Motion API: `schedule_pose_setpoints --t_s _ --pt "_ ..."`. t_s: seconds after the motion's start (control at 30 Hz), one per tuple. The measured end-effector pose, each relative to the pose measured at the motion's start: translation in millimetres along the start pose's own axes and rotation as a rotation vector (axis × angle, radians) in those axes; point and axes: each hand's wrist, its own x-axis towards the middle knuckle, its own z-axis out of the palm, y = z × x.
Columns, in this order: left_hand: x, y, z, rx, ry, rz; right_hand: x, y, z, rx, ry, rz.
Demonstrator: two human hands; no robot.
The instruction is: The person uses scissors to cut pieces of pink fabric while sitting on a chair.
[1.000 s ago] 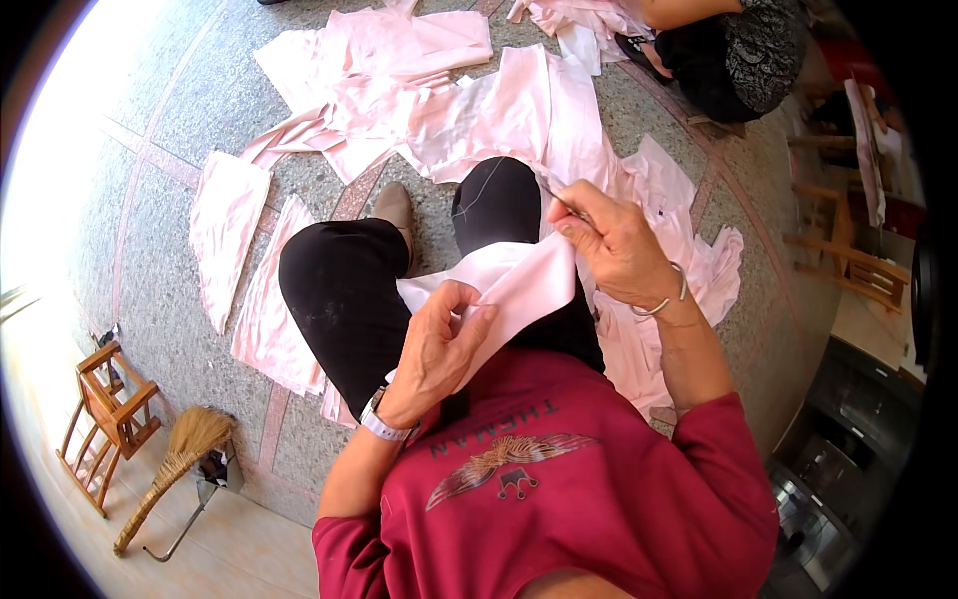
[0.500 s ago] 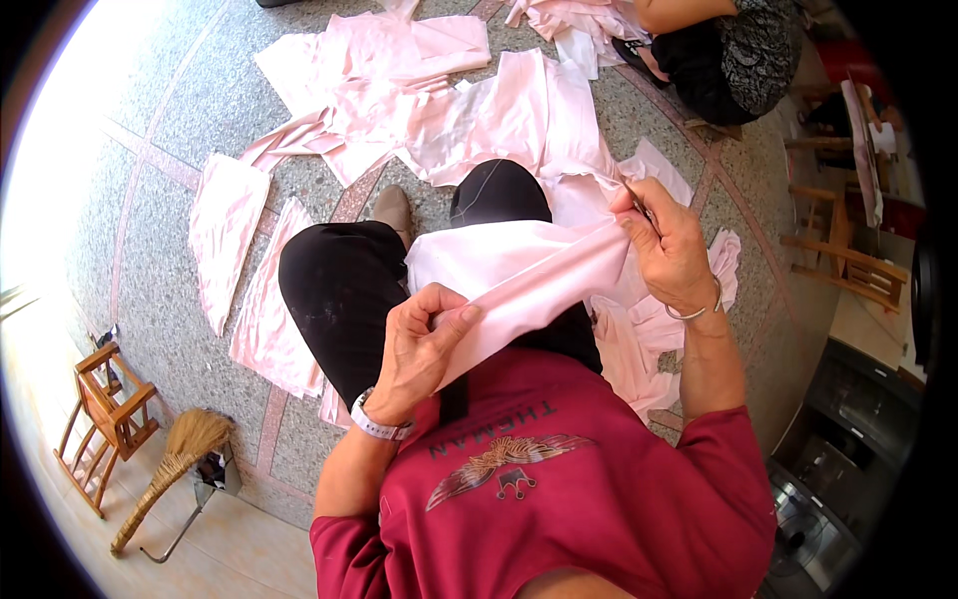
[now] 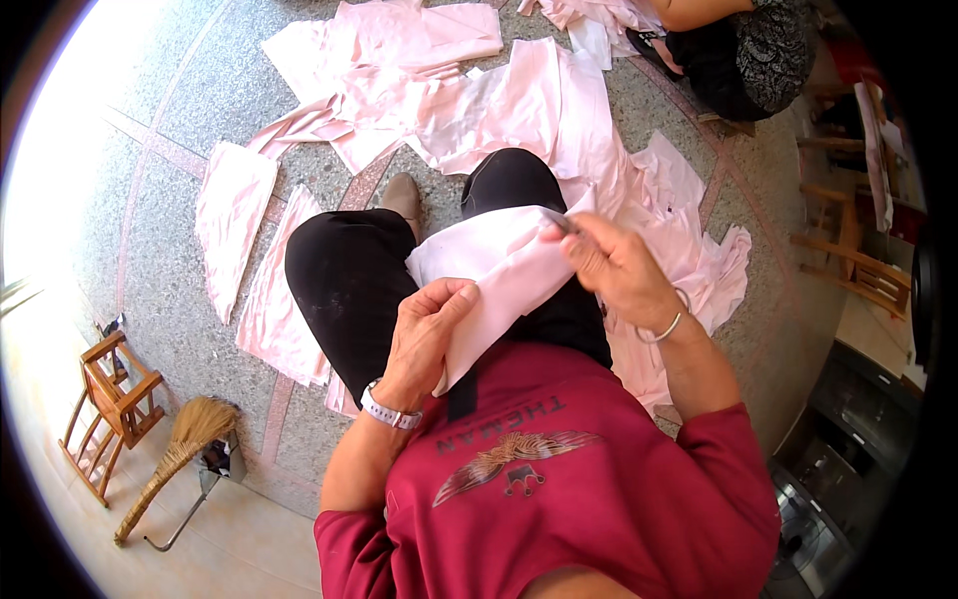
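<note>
A pale pink fabric piece [image 3: 494, 262] lies across my lap, over black trousers. My left hand [image 3: 427, 334], with a white wristwatch, pinches the cloth's near edge. My right hand [image 3: 614, 268], wearing a thin bangle, grips the far upper edge of the same cloth. A small dark thing [image 3: 561, 222] shows at its fingertips; I cannot tell what it is. My shoe [image 3: 404, 195] sticks out beyond my knees.
Many pink fabric pieces [image 3: 419, 90] are spread on the speckled stone floor, more at my right [image 3: 689, 240] and left [image 3: 232, 220]. Another person in dark clothes [image 3: 743, 60] sits at the top right. A small wooden stool [image 3: 105, 399] and a straw broom [image 3: 170, 459] stand at lower left.
My right hand has come back in toward my lap after stretching the cloth out to the right. The cloth is slacker now. My left hand keeps its hold.
</note>
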Motion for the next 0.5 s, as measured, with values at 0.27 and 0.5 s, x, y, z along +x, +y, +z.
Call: schedule_pose_setpoints --t_s 0.27,0.5 --pt "-17 5 3 -0.197 -0.035 -0.056 -19 -12 41 0.111 -0.313 0.242" --pt "-24 15 12 -0.238 -0.033 -0.052 -17 -14 42 0.014 -0.304 0.191"
